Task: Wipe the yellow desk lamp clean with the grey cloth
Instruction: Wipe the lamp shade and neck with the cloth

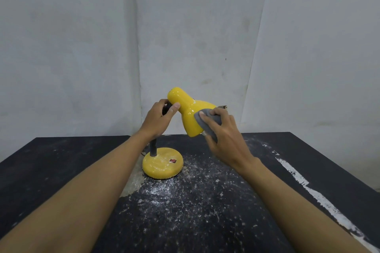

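From the head view, the yellow desk lamp [162, 162] stands on the dusty black table [205, 211]. The left hand [157, 120] is closed around its dark neck just behind the shade. The right hand [224, 139], fingers curled, presses the grey cloth [205, 124] against the shade's right side.

Black table [267, 222] — white dust, paint streak [296, 176] on rt; grey wall [82, 47] behind.

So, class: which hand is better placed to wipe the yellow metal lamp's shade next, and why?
Right. The right hand already presses the grey cloth against the yellow metal lamp's shade, while the left hand grips the dark flexible neck, steadying it.
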